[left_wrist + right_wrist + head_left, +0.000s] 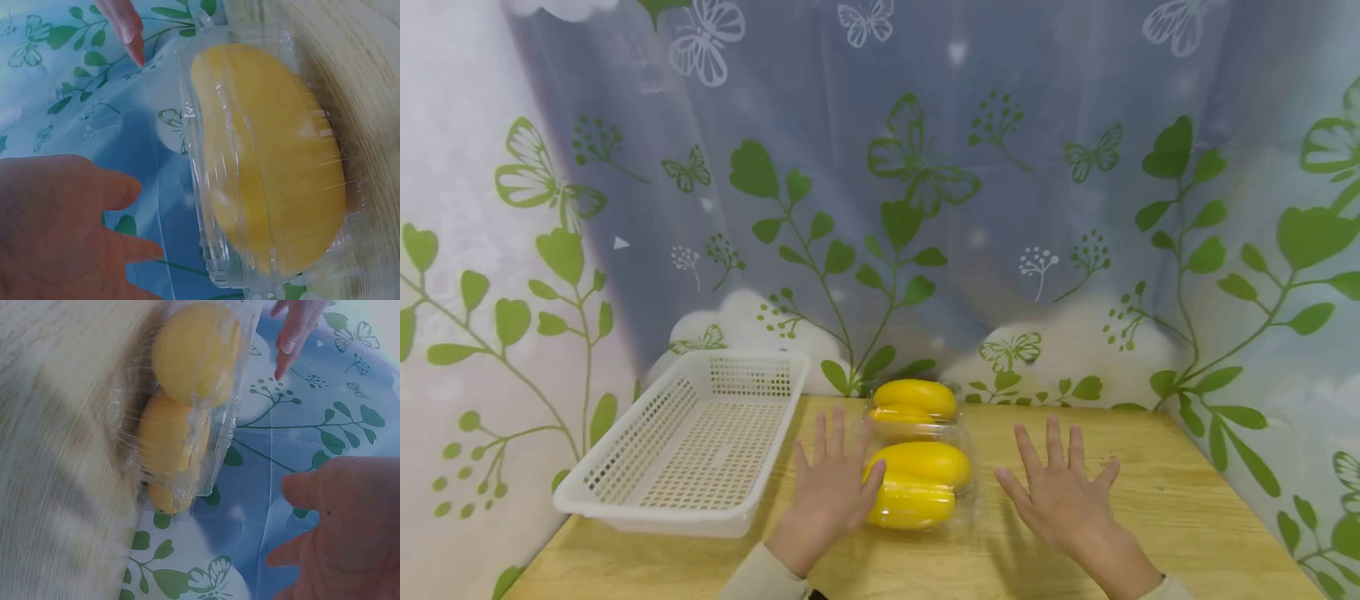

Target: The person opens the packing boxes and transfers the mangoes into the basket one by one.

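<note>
Two clear plastic boxes of yellow mangoes stand one behind the other in the middle of the table. The front box (pixel 972 492) holds two large mangoes (pixel 925 462), and the back box (pixel 958 408) holds more yellow fruit (pixel 914 398). My left hand (pixel 827 500) hovers just left of the front box, fingers spread, its thumb overlapping the box's edge in the head view. On the other side is my right hand (pixel 1063 504), fingers spread, with a gap between it and the box. Both wrist views show the lidded plastic around the mango (pixel 269 156) and neither hand gripping anything.
A white perforated plastic basket (pixel 741 517) stands at the left of the wooden table (pixel 1195 517). Behind the table hangs a blue-grey curtain (pixel 820 83) printed with leaves and butterflies, and similar patterned sheets flank both sides.
</note>
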`<state>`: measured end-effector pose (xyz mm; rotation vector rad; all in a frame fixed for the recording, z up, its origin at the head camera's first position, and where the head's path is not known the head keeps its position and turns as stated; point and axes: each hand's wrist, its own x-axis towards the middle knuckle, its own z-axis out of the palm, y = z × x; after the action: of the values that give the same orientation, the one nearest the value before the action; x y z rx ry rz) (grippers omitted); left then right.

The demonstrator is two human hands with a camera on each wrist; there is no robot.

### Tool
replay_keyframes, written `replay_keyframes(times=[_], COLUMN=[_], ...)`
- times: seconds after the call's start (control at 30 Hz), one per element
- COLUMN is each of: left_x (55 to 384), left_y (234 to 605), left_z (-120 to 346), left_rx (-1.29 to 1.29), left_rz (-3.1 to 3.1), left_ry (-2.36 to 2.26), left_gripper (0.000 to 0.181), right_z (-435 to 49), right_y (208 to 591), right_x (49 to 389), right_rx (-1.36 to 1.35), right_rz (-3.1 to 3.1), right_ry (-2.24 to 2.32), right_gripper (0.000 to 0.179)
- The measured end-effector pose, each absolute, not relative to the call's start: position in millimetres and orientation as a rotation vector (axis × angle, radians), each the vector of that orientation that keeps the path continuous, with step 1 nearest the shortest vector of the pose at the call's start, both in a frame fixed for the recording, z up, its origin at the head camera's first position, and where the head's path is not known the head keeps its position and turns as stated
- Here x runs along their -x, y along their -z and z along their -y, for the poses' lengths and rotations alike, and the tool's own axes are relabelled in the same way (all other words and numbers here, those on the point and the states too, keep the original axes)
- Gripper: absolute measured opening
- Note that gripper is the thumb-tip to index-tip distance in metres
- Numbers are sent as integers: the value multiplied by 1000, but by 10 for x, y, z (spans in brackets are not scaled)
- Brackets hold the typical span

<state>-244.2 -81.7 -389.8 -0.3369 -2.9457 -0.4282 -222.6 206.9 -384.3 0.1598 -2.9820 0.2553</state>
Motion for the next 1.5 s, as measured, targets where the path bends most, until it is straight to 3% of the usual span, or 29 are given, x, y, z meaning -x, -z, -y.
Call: replay_keyframes(times=[0.3,0.5,0.83,1.13,1.5], left_x=[2488,2585,2639,2617,2712], left_y=[3841,3806,3837,3934,3994], left_z=[940,1007,1058,1070,1093], left_rx=[354,407,428,350,379], left_rz=[2896,2855,2888,2921,2905], left_ry=[659,827,923,969,920], left_gripper=[54,48,48,58,54], right_z=[-2191,-2181,-2092,-2038,-1982], right_y=[3671,3607,3734,3818,3897], right_x=[2344,2415,2531,2530,2543], right_rx=[-283,-382,-241,-238,-407], right_rz=[3082,3037,3018,2993,2942], right_ry=[-609,-895,-1321,-1470,-1532], right_gripper=[84,74,72,70,71])
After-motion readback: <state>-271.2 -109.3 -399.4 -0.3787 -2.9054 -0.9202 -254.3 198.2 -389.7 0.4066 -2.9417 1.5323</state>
